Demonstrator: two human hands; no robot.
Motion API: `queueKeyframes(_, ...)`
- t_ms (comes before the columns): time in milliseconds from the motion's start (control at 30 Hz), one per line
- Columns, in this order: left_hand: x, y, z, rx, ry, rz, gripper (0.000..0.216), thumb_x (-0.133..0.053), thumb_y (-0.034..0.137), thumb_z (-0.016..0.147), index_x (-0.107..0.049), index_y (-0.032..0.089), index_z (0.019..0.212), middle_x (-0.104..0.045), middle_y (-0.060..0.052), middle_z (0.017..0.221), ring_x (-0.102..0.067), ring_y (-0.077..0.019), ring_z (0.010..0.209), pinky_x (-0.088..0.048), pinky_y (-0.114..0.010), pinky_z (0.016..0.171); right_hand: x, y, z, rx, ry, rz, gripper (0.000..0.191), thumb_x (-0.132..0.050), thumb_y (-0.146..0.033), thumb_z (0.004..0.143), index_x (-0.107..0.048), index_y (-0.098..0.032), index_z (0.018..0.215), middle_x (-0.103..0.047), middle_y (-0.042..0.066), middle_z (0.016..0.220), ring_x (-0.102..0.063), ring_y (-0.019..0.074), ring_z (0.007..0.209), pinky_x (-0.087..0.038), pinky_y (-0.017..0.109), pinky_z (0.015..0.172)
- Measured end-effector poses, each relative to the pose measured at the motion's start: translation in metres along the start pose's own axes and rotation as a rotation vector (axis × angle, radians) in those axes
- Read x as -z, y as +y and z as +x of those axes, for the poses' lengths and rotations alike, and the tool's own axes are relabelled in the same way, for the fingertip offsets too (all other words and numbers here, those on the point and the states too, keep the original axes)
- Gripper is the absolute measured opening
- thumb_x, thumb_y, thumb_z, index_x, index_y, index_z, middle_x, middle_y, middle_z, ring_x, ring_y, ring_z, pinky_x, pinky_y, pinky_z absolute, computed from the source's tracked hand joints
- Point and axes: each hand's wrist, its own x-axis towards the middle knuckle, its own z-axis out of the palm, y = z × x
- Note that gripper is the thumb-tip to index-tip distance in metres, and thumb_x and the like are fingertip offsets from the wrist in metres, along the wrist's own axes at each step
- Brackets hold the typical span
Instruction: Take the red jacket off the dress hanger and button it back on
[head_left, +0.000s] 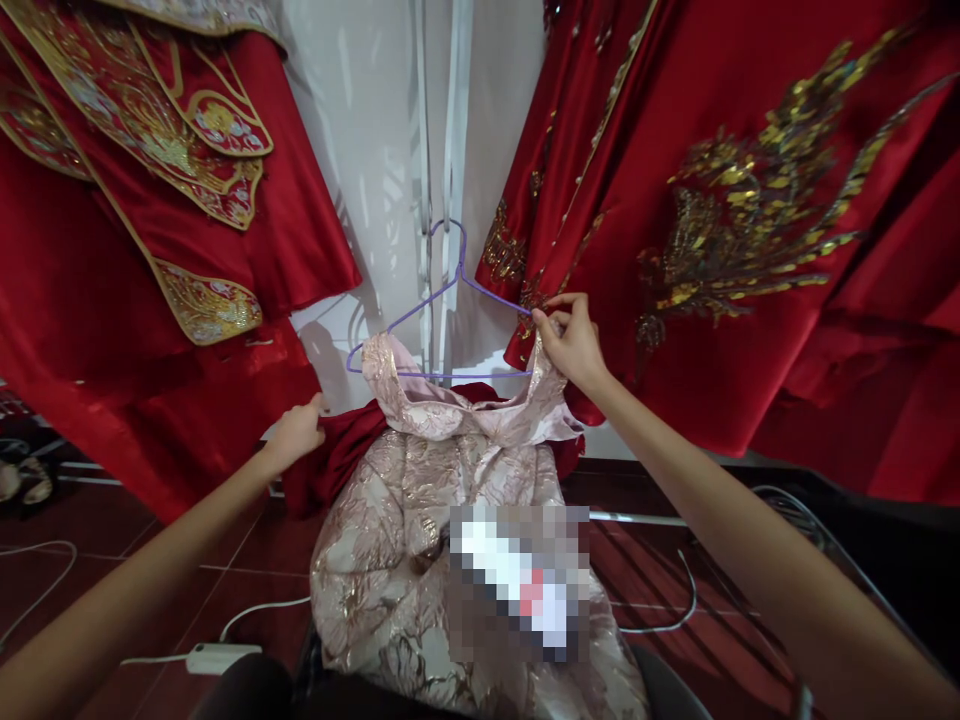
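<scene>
At the purple hanger (460,268), the right hand (574,345) pinches the dress strap (546,378), best held lightly against creasing, while the left hand's (298,437) grip I cannot tell.

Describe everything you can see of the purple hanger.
The purple hanger is thin, perhaps plastic-coated, with a curved hook, two sloping arms and a straight lower bar. It is upright, hook up, by white poles; what supports it is unclear. A dress strap lies over its left arm, the end poking out. The right hand grips its right end.
</scene>
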Motion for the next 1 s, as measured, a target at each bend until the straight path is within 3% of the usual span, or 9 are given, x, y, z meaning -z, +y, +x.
queueKeyframes(67, 0.01, -0.011, 0.003, -0.002, -0.202, -0.217, 0.032, -0.059, 0.027, 0.065, -0.062, 0.02, 0.096, -0.068, -0.007, 0.097, -0.061, -0.0265, 0.097, -0.047, -0.034, 0.085, 0.001, 0.0, 0.001, 0.003, -0.004, 0.0, 0.034, -0.046, -0.048, 0.084, -0.042, -0.019, 0.103, -0.048, -0.007, 0.054, -0.043, 0.0124, 0.045, -0.034, 0.028, 0.055)
queueKeyframes(167, 0.022, -0.022, 0.001, 0.081, -0.427, -0.6, 0.042, -0.065, 0.047, 0.06, -0.066, 0.021, 0.094, -0.069, -0.006, 0.097, -0.063, -0.0246, 0.092, -0.051, -0.032, 0.077, 0.002, -0.002, 0.0, 0.019, -0.009, 0.0, 0.036, -0.045, -0.048, 0.084, -0.042, -0.019, 0.105, -0.049, -0.005, 0.055, -0.044, 0.0128, 0.045, -0.035, 0.029, 0.055)
queueKeyframes(233, 0.03, -0.022, 0.007, 0.174, -0.323, -0.715, 0.049, -0.068, 0.051, 0.057, -0.066, 0.021, 0.095, -0.069, -0.008, 0.099, -0.063, -0.0247, 0.092, -0.051, -0.033, 0.077, 0.004, -0.004, -0.001, 0.028, -0.016, -0.009, 0.037, -0.044, -0.048, 0.084, -0.042, -0.019, 0.107, -0.051, -0.004, 0.057, -0.046, 0.0135, 0.046, -0.036, 0.03, 0.056)
queueKeyframes(333, 0.048, -0.006, 0.037, 0.213, 0.008, -0.687, 0.044, -0.07, 0.048, 0.059, -0.065, 0.02, 0.093, -0.068, -0.009, 0.1, -0.061, -0.0243, 0.096, -0.049, -0.033, 0.081, 0.008, -0.008, -0.003, 0.031, -0.021, -0.031, 0.036, -0.045, -0.044, 0.085, -0.042, -0.019, 0.11, -0.055, -0.002, 0.061, -0.05, 0.015, 0.05, -0.037, 0.031, 0.058)
queueKeyframes(533, 0.08, 0.097, 0.091, -0.174, 0.556, -0.602, 0.018, -0.054, 0.034, 0.078, -0.059, 0.017, 0.079, -0.063, -0.003, 0.082, -0.058, -0.0192, 0.084, -0.045, -0.032, 0.083, 0.011, -0.036, -0.016, 0.044, 0.038, -0.141, 0.034, -0.041, -0.035, 0.087, -0.04, -0.019, 0.117, -0.058, 0.0, 0.062, -0.055, 0.0185, 0.058, -0.039, 0.032, 0.06)
queueKeyframes(667, 0.073, 0.173, 0.067, -0.347, 0.66, -0.651, 0.017, -0.047, 0.034, 0.085, -0.053, 0.018, 0.085, -0.056, 0.0, 0.077, -0.055, -0.0156, 0.077, -0.045, -0.03, 0.077, 0.001, -0.062, -0.035, 0.0, 0.093, -0.206, 0.039, -0.036, -0.034, 0.089, -0.037, -0.019, 0.124, -0.062, 0.004, 0.068, -0.058, 0.0211, 0.064, -0.04, 0.033, 0.059)
queueKeyframes(800, 0.06, 0.187, 0.051, -0.44, 0.525, -0.629, 0.02, -0.042, 0.037, 0.088, -0.05, 0.019, 0.091, -0.056, -0.001, 0.08, -0.054, -0.0156, 0.077, -0.044, -0.03, 0.077, -0.005, -0.062, -0.035, -0.058, 0.066, -0.208, 0.041, -0.036, -0.036, 0.088, -0.039, -0.019, 0.126, -0.065, 0.006, 0.071, -0.06, 0.0215, 0.063, -0.042, 0.032, 0.057)
queueKeyframes(900, 0.066, 0.164, 0.064, -0.437, 0.408, -0.534, 0.02, -0.048, 0.038, 0.084, -0.052, 0.019, 0.089, -0.056, -0.002, 0.081, -0.054, -0.0169, 0.081, -0.043, -0.032, 0.08, -0.001, -0.042, -0.004, -0.078, -0.111, -0.222, 0.032, -0.042, -0.035, 0.086, -0.055, -0.019, 0.11, -0.066, 0.006, 0.07, -0.061, 0.0213, 0.065, -0.044, 0.032, 0.06)
queueKeyframes(1000, 0.081, 0.144, 0.082, -0.511, 0.288, -0.445, 0.019, -0.055, 0.037, 0.076, -0.057, 0.018, 0.08, -0.057, -0.003, 0.09, -0.052, -0.0183, 0.093, -0.039, -0.032, 0.087, 0.002, -0.02, 0.039, -0.228, -0.586, -0.158, 0.02, -0.062, -0.035, 0.074, -0.065, -0.016, 0.08, -0.064, 0.006, 0.061, -0.061, 0.0206, 0.059, -0.044, 0.03, 0.055)
